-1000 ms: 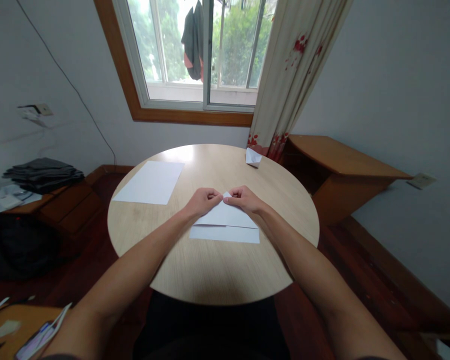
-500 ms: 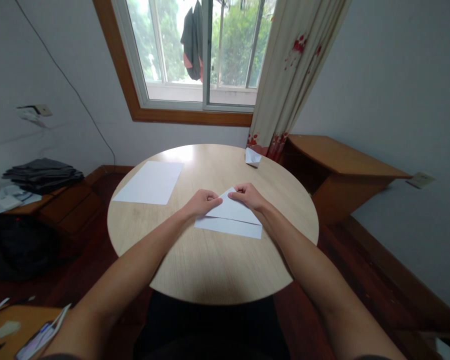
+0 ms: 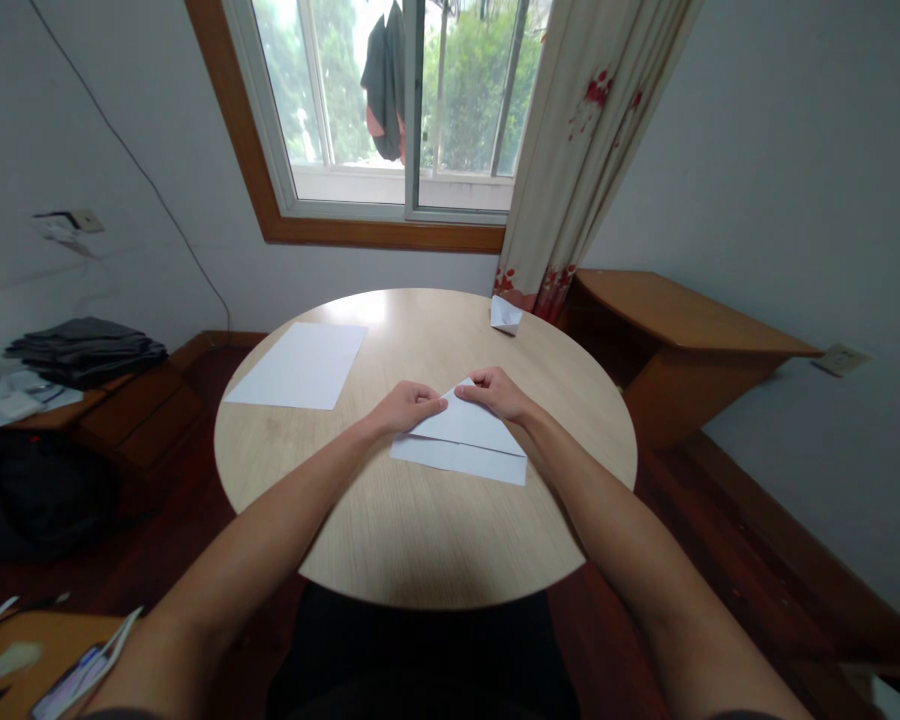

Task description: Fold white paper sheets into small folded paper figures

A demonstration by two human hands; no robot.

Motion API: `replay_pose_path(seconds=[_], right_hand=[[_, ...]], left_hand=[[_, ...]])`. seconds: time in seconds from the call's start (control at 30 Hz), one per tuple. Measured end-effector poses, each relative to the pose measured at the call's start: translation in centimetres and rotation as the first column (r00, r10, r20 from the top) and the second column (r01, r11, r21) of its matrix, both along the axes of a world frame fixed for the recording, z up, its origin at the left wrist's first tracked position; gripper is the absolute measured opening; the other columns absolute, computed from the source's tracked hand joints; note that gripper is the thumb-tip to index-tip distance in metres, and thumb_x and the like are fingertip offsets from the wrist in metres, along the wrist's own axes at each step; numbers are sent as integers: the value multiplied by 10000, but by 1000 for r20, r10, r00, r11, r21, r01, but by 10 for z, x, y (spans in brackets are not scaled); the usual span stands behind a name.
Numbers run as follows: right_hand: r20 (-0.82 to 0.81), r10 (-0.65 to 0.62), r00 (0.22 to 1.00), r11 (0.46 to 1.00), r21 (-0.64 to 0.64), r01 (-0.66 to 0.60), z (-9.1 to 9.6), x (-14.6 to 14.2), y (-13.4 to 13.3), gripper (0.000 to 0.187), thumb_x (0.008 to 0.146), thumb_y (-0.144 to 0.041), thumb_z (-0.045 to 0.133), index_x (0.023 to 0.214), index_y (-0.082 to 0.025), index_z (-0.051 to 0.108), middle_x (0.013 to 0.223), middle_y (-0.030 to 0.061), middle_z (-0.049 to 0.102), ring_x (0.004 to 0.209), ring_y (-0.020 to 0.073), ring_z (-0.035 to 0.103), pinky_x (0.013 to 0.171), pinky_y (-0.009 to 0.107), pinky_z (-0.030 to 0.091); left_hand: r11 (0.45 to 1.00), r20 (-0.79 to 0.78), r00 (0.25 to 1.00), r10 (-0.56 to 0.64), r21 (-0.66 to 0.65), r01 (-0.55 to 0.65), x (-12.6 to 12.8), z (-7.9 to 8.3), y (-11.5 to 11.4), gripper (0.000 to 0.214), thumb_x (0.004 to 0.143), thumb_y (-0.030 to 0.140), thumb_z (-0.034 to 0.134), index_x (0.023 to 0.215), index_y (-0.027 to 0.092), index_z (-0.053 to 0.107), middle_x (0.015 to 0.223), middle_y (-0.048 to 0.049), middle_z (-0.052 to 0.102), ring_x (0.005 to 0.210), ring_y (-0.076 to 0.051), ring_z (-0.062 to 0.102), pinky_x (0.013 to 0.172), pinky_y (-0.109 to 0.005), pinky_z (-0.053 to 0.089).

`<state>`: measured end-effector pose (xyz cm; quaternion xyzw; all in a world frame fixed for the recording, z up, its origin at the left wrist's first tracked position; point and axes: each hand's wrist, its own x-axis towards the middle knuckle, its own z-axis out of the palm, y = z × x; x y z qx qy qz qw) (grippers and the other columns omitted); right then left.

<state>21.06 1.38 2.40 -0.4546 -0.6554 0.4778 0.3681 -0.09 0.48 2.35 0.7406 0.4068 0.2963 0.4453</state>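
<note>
A folded sheet of white paper (image 3: 469, 430) lies in front of me, its two top corners turned down into a triangle above a straight strip along the near edge. My left hand (image 3: 409, 406) grips its left slope, thumb on top and fingers curled under. On the other side of the peak, my right hand (image 3: 498, 393) pinches the paper in the same way. The fingertips beneath the paper are hidden.
Everything rests on a round wooden table (image 3: 420, 540). A flat white sheet (image 3: 304, 365) lies at its left, and a small folded paper piece (image 3: 505, 315) stands near the far right edge. Beyond are a window, a curtain (image 3: 570, 150) and a brown desk (image 3: 690, 310).
The folded paper has shifted slightly toward me and to the right, its near edge now lower. Both hands keep their hold with barely any movement.
</note>
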Motion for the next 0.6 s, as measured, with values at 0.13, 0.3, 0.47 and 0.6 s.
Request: replay_pose_path(seconds=[0.13, 0.3, 0.47, 0.6], right_hand=[[1, 7, 1000, 1000, 5, -7, 0, -2, -1, 305, 629, -419, 727, 675, -130, 640, 529, -24, 594, 433, 82, 483, 394, 196, 310], [-9, 26, 1000, 1000, -13, -26, 1, -7, -4, 289, 613, -392, 740, 646, -132, 618, 502, -34, 566, 419, 72, 456, 383, 190, 277], [1, 26, 1000, 1000, -14, -26, 2, -6, -4, 282, 615, -383, 735, 667, -125, 635, 513, -27, 578, 423, 75, 463, 389, 193, 292], [23, -16, 1000, 1000, 3, 16, 2, -1, -2, 283, 613, -387, 731, 658, -124, 637, 497, -30, 568, 409, 73, 448, 380, 196, 277]], left_hand=[[994, 6, 997, 74, 75, -74, 3, -3, 1, 436, 734, 520, 570, 741, 96, 675, 610, -1, 572, 566, -104, 476, 497, -206, 314], [986, 4, 996, 93, 136, -93, 6, -3, 1, 378, 759, 443, 543, 775, 95, 689, 651, -10, 601, 584, -105, 486, 529, -211, 345], [987, -2, 997, 74, 144, -73, 4, -3, 0, 383, 762, 447, 538, 787, 97, 692, 646, -9, 597, 586, -109, 485, 525, -211, 339], [990, -53, 997, 63, 129, -56, 3, -2, 0, 401, 756, 465, 533, 735, 95, 686, 599, 4, 558, 560, -104, 458, 501, -211, 306]])
